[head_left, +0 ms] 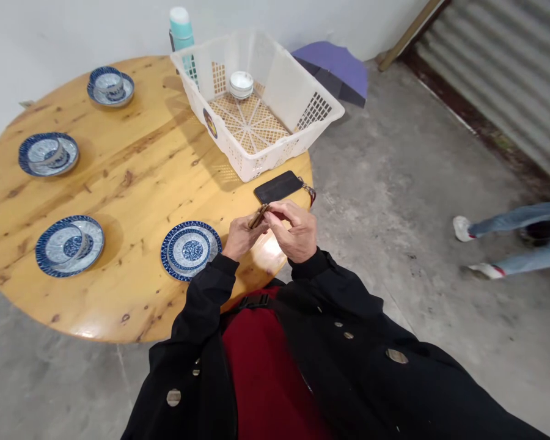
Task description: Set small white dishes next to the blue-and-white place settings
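My left hand is closed around a small bundle of thin brown sticks that look like chopsticks, seen nearly end-on. My right hand meets it from the right, its bent fingers pinching at the same bundle; the fingers hide most of its length. Both hands are above the table's near right edge. Left of them a blue-and-white plate carries a smaller patterned dish. Just beyond my fingers lies a black phone with a strap.
A white plastic basket stands on the round wooden table, with small white bowls inside. Along the left are several plates with bowls. Behind are a turquoise bottle and a purple umbrella. Another person's legs show at right.
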